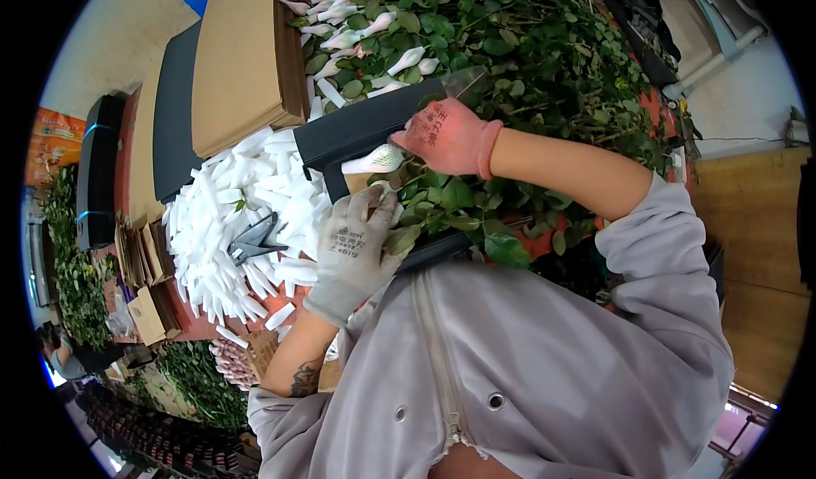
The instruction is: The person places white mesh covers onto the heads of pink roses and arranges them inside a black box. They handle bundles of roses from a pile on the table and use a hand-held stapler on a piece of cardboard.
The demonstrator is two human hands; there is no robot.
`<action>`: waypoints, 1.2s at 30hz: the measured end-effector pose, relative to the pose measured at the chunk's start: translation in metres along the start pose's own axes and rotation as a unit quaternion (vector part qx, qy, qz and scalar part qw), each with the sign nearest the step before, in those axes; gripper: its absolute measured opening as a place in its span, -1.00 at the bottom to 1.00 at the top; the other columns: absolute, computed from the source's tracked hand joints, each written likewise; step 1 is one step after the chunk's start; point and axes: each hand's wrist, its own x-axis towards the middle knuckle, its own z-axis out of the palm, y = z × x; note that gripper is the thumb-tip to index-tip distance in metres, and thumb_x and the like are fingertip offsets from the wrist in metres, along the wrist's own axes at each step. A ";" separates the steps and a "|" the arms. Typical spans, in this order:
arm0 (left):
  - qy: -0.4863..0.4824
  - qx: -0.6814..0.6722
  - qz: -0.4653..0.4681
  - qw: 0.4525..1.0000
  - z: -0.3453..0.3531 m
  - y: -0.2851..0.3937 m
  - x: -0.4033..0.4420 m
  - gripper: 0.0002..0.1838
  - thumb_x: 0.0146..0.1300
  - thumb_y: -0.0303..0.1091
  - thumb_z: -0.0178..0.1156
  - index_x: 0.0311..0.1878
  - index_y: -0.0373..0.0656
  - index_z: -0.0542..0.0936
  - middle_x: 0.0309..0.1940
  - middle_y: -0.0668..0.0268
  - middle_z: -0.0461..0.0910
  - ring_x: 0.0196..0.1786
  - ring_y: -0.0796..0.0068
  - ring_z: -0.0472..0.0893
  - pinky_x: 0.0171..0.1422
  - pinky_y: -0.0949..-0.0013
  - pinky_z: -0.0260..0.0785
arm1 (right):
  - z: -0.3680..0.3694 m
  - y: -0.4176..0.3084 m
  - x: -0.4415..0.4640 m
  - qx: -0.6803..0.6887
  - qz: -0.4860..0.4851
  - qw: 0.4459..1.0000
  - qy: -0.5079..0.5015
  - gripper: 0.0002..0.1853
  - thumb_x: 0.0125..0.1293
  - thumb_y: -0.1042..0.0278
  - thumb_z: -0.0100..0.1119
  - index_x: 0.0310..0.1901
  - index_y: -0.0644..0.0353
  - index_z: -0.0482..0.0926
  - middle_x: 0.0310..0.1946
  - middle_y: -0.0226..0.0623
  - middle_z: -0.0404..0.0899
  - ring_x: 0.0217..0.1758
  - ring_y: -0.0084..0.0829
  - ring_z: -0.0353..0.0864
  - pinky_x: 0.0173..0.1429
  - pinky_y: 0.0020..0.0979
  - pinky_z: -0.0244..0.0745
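Note:
My right hand [446,137], in a red glove, is closed at the lower edge of a black corrugated sheet [353,128]. A strip of clear film [463,81] sticks out at the sheet's far end. Just below the sheet lies a rose bud in a white net sleeve [375,160], near my right fingertips. In a grey-white glove, my left hand [353,245] rests with fingers apart over brown card [355,181] beside the bud. Rose leaves [455,194] spread between the hands, and one leaf overlaps the left thumb side. More black sheet [438,249] shows underneath, against my jacket.
White foam sleeves [246,186] lie heaped on the left, with a dark pointed tool [255,239] among them. Brown cardboard sheets [242,62] and black sheets [177,109] stand behind. Leafy rose stems [535,45] with sleeved buds [348,20] cover the far table.

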 end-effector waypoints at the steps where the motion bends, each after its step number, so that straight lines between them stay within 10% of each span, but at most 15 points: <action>1: -0.002 0.001 0.003 1.000 -0.001 0.000 -0.001 -0.39 0.01 -0.03 0.22 0.12 -0.16 0.47 0.08 0.21 0.38 0.09 0.19 0.36 0.17 0.16 0.18 | -0.003 -0.006 0.002 -0.012 0.028 0.997 -0.072 -0.67 0.19 0.39 -0.08 0.00 0.13 0.48 -0.35 -0.31 0.57 -0.26 -0.33 0.61 -0.31 -0.32 0.46; 10: 0.008 0.036 0.026 0.999 -0.016 -0.004 0.034 -0.28 -0.06 -0.09 0.29 0.22 -0.14 0.38 0.16 0.13 0.37 0.20 0.06 0.34 0.25 0.11 0.19 | 0.028 -0.014 -0.003 0.011 0.012 0.999 -0.037 -0.61 0.21 0.36 -0.09 0.09 0.09 0.45 -0.17 -0.21 0.54 -0.14 -0.32 0.58 -0.13 -0.29 0.47; 12: -0.012 0.056 0.029 0.998 0.001 -0.016 0.035 -0.26 -0.02 -0.10 0.25 0.27 -0.15 0.31 0.25 0.07 0.28 0.26 0.03 0.29 0.28 0.10 0.17 | 0.030 0.003 -0.022 0.109 -0.023 0.983 0.144 -0.63 0.21 0.25 -0.07 0.06 -0.03 0.47 -0.02 -0.22 0.48 -0.01 -0.33 0.51 0.11 -0.30 0.36; 14: -0.035 0.075 0.018 0.996 0.006 -0.021 0.031 -0.25 -0.04 -0.09 0.22 0.27 -0.11 0.31 0.30 0.11 0.22 0.28 0.10 0.27 0.32 0.06 0.08 | 0.014 0.004 -0.044 -0.104 0.029 0.965 0.238 -0.67 0.19 0.11 -0.04 0.00 -0.17 0.49 0.01 -0.39 0.44 0.01 -0.42 0.45 0.16 -0.37 0.26; 16: -0.026 0.012 -0.005 1.000 0.006 -0.018 0.028 -0.24 -0.09 -0.13 0.21 0.27 -0.09 0.31 0.30 0.10 0.22 0.28 0.07 0.26 0.35 0.03 0.03 | -0.030 0.002 -0.045 0.019 0.035 0.999 -0.014 -0.76 0.18 0.11 -0.02 -0.13 -0.16 0.52 -0.21 -0.47 0.50 -0.09 -0.45 0.49 0.03 -0.36 0.30; 22: -0.031 0.058 0.015 0.998 0.003 -0.017 0.036 -0.29 -0.10 -0.12 0.22 0.22 -0.06 0.37 0.25 0.09 0.25 0.26 0.02 0.25 0.34 0.04 0.05 | 0.017 0.000 -0.029 -0.004 -0.031 0.999 0.019 -0.92 0.10 0.27 0.04 -0.36 -0.03 0.48 -0.56 -0.46 0.44 -0.33 -0.39 0.52 -0.32 -0.32 0.36; 28: -0.007 0.027 0.041 0.999 0.005 -0.018 0.036 -0.35 -0.06 -0.16 0.17 0.18 -0.15 0.40 0.19 -0.05 0.27 0.19 -0.08 0.28 0.30 0.06 0.08 | 0.015 0.029 -0.059 0.119 -0.024 0.992 -0.036 -0.60 0.10 0.14 0.10 0.02 -0.11 0.49 0.07 -0.40 0.45 0.03 -0.36 0.46 0.14 -0.35 0.32; 33: -0.018 0.009 0.038 0.999 -0.002 -0.011 0.042 -0.25 -0.20 -0.11 0.28 0.16 -0.17 0.40 0.17 -0.09 0.28 0.18 -0.09 0.29 0.28 0.02 0.12 | 0.025 0.064 -0.078 0.363 0.054 0.930 0.028 -0.68 0.12 0.18 0.13 -0.06 -0.09 0.56 0.09 -0.40 0.45 0.08 -0.31 0.45 0.23 -0.32 0.25; 36: -0.019 0.029 0.036 0.999 0.002 -0.013 0.043 -0.25 -0.20 -0.12 0.29 0.16 -0.17 0.40 0.16 -0.08 0.28 0.18 -0.09 0.29 0.28 0.01 0.12 | 0.023 0.091 -0.101 0.258 0.071 0.959 0.089 -0.68 0.07 0.22 0.13 -0.10 0.02 0.56 -0.03 -0.29 0.55 0.02 -0.31 0.52 0.12 -0.30 0.38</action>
